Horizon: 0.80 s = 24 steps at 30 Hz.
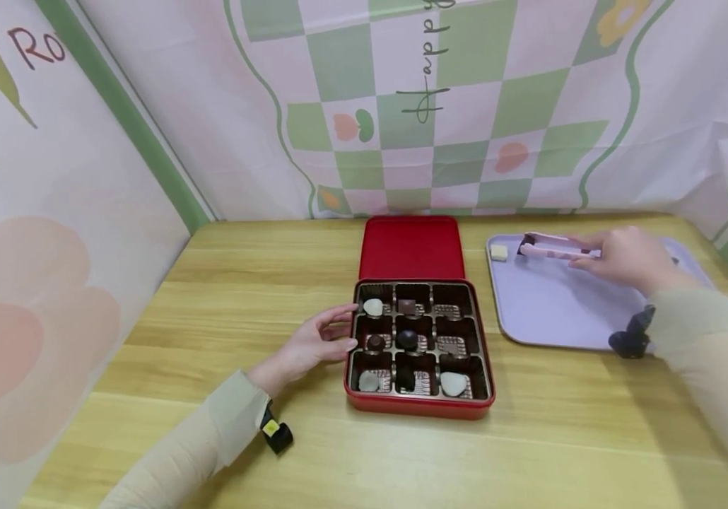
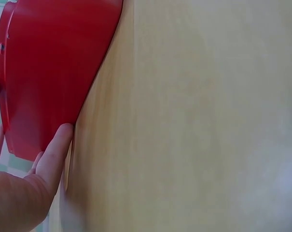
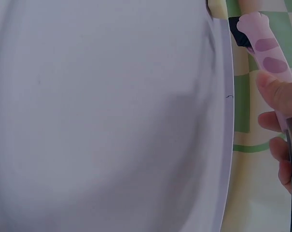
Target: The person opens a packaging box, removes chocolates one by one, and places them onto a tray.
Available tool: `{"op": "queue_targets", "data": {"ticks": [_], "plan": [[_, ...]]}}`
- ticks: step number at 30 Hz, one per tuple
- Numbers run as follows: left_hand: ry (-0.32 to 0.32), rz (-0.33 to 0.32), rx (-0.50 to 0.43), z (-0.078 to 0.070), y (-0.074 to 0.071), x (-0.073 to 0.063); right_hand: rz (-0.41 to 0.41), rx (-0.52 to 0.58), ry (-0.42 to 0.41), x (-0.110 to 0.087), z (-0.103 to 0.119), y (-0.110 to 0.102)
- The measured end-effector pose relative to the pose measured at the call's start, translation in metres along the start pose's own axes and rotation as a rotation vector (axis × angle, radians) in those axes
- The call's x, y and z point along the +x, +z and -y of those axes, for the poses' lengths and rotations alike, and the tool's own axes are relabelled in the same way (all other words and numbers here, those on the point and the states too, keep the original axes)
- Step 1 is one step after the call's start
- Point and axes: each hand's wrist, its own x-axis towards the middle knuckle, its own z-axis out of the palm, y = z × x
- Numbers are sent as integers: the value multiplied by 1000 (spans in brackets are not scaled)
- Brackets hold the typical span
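My right hand (image 1: 634,258) grips pink tongs (image 1: 558,252) with paw-shaped tips over the far part of the lilac tray (image 1: 548,311). Between the tips sits a dark chocolate piece (image 3: 240,33). Close to its left, a small cream-coloured block (image 1: 499,252) lies in the tray's far left corner. My left hand (image 1: 305,348) rests its thumb and fingertips against the left side of a red tin (image 1: 418,406). The tin's brown divided insert holds several chocolates, among them a white one (image 1: 373,307), a dark ball (image 1: 407,340) and a white shell-like piece (image 1: 454,384).
Behind the tin lies its red lid (image 1: 411,247), touching or close to the tin's back edge. A printed cloth (image 1: 466,106) hangs along the back of the wooden table (image 1: 262,276). Black wrist cameras hang below both sleeves.
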Motion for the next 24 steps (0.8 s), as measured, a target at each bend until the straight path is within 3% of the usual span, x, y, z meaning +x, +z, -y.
{"op": "queue_targets", "data": {"ticks": [24], "plan": [[-7, -3, -2, 0, 0, 0, 66, -18, -7, 2, -8, 11]]}}
